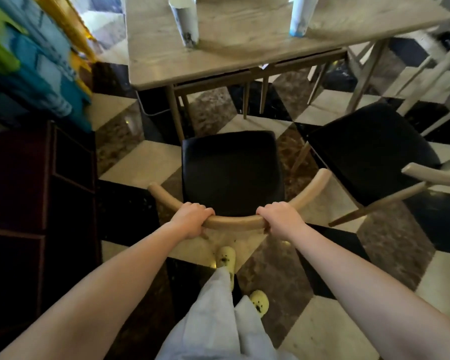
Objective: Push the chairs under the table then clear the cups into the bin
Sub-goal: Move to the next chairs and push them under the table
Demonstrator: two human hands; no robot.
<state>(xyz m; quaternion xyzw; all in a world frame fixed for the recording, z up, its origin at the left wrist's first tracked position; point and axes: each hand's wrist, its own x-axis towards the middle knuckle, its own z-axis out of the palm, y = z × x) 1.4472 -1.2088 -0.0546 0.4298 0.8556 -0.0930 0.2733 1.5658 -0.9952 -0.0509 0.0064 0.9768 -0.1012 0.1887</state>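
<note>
A chair (231, 172) with a black seat and a curved wooden backrest stands just in front of me, its seat short of the wooden table (234, 55). My left hand (191, 219) and my right hand (281, 216) both grip the backrest rail, one on each side of its middle. A second black-seated chair (372, 149) stands to the right, also pulled out from the table. Two paper cups stand on the tabletop: one (185, 20) towards the left, another (300, 15) towards the right.
A dark wooden cabinet (37, 193) stands close on the left, with colourful fabric (29, 61) above it. The floor is checkered tile. Legs of pale chairs (426, 71) show at the far right beyond the table. My feet in yellow slippers are behind the chair.
</note>
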